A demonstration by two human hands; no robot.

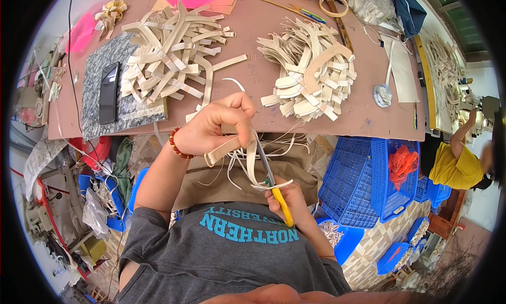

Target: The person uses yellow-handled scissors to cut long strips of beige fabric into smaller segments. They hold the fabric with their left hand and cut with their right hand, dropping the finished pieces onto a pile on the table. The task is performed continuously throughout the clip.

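Observation:
My left hand (222, 123), with a beaded bracelet at its wrist, pinches a cream fabric strap (223, 150) just off the table's front edge. My right hand (296, 199) grips scissors (281, 201) with a yellow handle; their blades point up beside the strap, close to my left fingers. Thin pale strips (250, 164) dangle below my left hand, and one lies across the scissors near the handle. Whether the blades touch the strap I cannot tell. Beyond my hands are a loose heap of cream straps (171, 59) on the left and a denser pile (316, 74) on the right.
A black phone (109, 93) lies on a grey stone slab (90, 88) at the table's left. A tape roll (334, 5) and pencils sit at the back. Blue crates (348, 185) stand below right. Someone in a yellow shirt (457, 167) works at far right.

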